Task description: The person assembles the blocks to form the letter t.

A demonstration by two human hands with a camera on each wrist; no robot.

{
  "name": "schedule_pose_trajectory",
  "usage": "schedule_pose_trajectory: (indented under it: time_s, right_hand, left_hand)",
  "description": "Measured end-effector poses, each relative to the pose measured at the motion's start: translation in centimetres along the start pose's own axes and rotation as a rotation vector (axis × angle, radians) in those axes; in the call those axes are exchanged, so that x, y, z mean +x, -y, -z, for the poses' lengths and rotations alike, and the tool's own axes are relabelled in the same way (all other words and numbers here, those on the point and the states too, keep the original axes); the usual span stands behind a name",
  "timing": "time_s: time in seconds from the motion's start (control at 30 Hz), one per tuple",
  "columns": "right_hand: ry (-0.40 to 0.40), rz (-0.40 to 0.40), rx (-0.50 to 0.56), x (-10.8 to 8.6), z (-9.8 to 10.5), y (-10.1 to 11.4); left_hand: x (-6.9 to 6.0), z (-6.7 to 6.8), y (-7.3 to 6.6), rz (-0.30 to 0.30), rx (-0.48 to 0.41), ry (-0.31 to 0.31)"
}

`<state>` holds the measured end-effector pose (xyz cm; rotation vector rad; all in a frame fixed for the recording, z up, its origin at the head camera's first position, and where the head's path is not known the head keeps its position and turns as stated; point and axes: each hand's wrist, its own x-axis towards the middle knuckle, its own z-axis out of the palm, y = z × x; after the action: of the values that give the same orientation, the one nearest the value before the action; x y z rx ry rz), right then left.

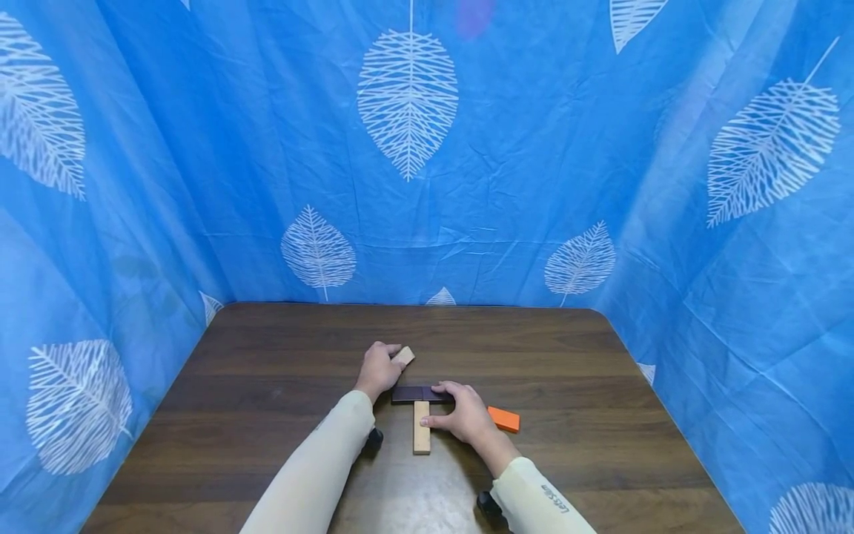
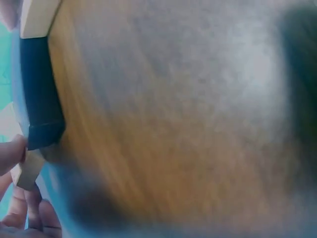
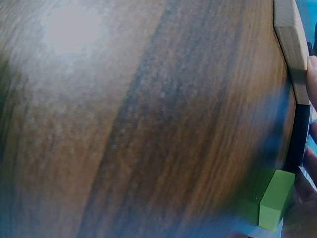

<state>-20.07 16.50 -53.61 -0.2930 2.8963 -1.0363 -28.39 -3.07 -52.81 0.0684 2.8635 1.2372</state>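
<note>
In the head view my left hand [image 1: 378,368] pinches a small light wooden block [image 1: 403,356], tilted, behind two dark blocks [image 1: 408,394] laid end to end. A second light wooden block [image 1: 422,437] runs from the dark row toward me, forming a T. My right hand [image 1: 467,414] reaches over the row's right end. Its thumb touches the wooden stem and its fingertips lie at the dark block. In the right wrist view a green block [image 3: 276,198] sits beside that hand, near the dark block; the hand hides it from the head view.
An orange block [image 1: 503,419] lies on the brown wooden table [image 1: 280,348], just right of my right hand. Blue curtain [image 1: 507,148] with white leaf prints hangs behind the table and along both sides.
</note>
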Motion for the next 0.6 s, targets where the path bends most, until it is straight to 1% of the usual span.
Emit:
schedule_pose_trajectory:
  time_s: [0.13, 0.2, 0.27, 0.33, 0.47, 0.6]
  right_hand:
    - [0.006, 0.011, 0.001, 0.0, 0.0, 0.0]
    - [0.010, 0.004, 0.004, -0.1, 0.0, 0.0]
    - [0.010, 0.002, 0.006, -0.1, 0.0, 0.0]
    - [0.010, -0.007, 0.008, -0.1, 0.0, 0.0]
    - [0.011, -0.015, 0.007, -0.1, -0.1, 0.0]
    - [0.007, -0.020, 0.006, -0.1, -0.1, 0.0]
  left_hand:
    - [0.1, 0.4, 0.0, -0.011, 0.056, 0.054]
    - [0.1, 0.6, 0.0, -0.003, 0.063, 0.081]
    - [0.0, 0.7, 0.0, 0.002, 0.053, 0.090]
    - [-0.1, 0.9, -0.1, 0.016, 0.018, 0.089]
    - [-0.6, 1.2, -0.3, 0.017, -0.048, 0.058]
    - [-0.8, 1.1, -0.4, -0.008, -0.080, 0.022]
